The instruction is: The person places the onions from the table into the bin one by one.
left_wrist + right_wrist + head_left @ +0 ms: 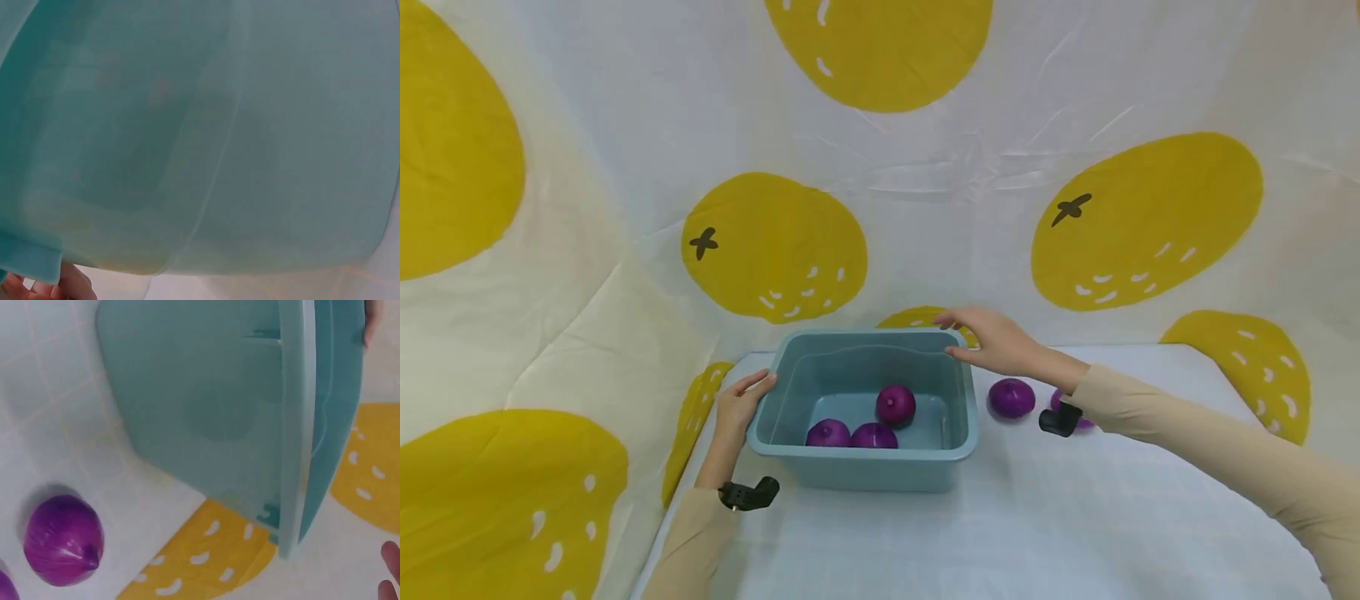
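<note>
Blue-green tub (880,473) is standing upright before a pale backdrop (925,242), which is carrying large yellow fruit prints (775,250), and is resting on a white-covered table (1075,542). Two beige sleeves (1195,442) are entering from either side. Beside the tub we are noting two loose purple onions: the inner onion (1011,397) is lying just off the right wall, and the outer onion (6,589) is sitting further right. Three contained onions (896,406) are resting inside, one further back toward the right, two close together at the front.

As to obstruction, the near rim is covering the lower parts of the front pair. The right wrist and its black wrist camera (1060,421) are hiding much of the outer onion, which the right wrist view is also cutting off. In the left wrist view the tub's outer wall is filling most of the picture, and we are finding the faint blotches on it hard to identify.

Regarding the fingers, the left hand (739,407) is gripping the tub's left rim, its fingers showing partly past the lip. The right hand (992,342) is hovering by the rear right corner, thumb and fingers spread apart, holding nothing; in the right wrist view two fingertips are standing clear of the rim.
</note>
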Motion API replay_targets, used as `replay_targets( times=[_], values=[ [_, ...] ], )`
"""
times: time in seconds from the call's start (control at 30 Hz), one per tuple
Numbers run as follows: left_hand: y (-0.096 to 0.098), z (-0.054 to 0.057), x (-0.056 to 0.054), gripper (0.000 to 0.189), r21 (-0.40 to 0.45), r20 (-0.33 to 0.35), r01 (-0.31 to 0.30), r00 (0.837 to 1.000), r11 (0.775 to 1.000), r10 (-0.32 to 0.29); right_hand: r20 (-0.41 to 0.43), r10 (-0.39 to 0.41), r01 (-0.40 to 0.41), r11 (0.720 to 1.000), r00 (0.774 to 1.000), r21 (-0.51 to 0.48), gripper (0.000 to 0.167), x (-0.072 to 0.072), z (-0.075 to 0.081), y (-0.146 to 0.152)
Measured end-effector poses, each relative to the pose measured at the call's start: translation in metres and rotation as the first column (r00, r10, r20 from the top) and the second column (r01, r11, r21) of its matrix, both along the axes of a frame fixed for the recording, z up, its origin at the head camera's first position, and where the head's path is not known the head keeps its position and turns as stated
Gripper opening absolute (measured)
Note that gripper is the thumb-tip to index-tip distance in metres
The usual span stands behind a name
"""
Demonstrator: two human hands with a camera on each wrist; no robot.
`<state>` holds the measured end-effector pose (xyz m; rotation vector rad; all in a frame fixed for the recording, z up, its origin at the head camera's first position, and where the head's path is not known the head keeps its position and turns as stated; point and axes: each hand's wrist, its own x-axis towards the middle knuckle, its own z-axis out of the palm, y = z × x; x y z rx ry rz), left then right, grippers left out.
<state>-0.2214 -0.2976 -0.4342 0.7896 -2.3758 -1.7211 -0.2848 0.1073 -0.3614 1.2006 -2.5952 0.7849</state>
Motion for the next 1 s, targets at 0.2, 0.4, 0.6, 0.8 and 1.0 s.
replay_targets(
  times=[0.2,0.4,0.6,0.8,1.0],
  values=[
    [-0.001,0.004,-0.003,0.057,0.02,-0.038,-0.005,0.999,1.0,0.005,-0.041,-0.063,0.06,0.995,0.997,-0.086,0.044,-0.004,-0.002,0.021],
    [-0.002,0.0,-0.001,0.06,0.033,-0.019,-0.01,1.0,0.999,0.011,-0.08,-0.107,0.095,0.986,0.991,-0.135,0.046,0.0,-0.01,0.041],
    [-0.006,-0.004,0.001,0.062,0.036,-0.01,-0.008,1.0,0.999,0.008,-0.085,-0.159,0.146,0.979,0.984,-0.139,0.052,0.007,-0.023,0.062],
    [-0.004,-0.006,0.0,0.063,0.035,-0.004,-0.001,1.0,0.999,0.001,-0.051,-0.213,0.205,0.97,0.976,-0.13,0.057,0.006,-0.037,0.084],
    [-0.003,-0.007,-0.003,0.064,0.016,-0.011,0.013,1.0,1.0,-0.013,0.035,-0.274,0.276,0.953,0.961,-0.126,0.062,0.004,-0.048,0.102]
  ],
)
